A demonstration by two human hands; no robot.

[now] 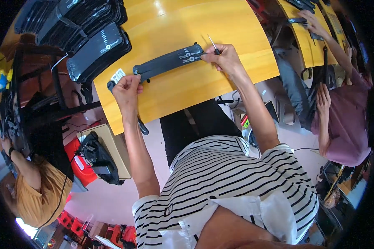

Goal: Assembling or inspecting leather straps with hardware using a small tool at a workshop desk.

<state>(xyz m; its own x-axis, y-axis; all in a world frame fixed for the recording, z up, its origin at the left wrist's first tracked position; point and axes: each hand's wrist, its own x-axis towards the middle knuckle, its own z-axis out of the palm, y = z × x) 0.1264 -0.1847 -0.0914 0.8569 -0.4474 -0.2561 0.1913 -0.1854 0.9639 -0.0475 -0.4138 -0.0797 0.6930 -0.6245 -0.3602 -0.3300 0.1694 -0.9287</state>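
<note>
A long, flat black padded strap piece (168, 61) with small white printing lies across the yellow wooden table (203, 25). My left hand (126, 89) grips its left end near the table's front edge, where a small white tag (118, 75) sticks out. My right hand (225, 57) pinches its right end and also holds a thin dark pointed tool (214, 45) that stands up from the fingers. A black strap (142, 125) hangs down off the table edge below my left hand.
A stack of similar black padded pieces (91, 37) fills the table's back left. A cardboard box with black gear (102, 155) sits on the floor to the left. One person in orange (33, 186) is at the left, another in pink (345, 112) works at a second table on the right.
</note>
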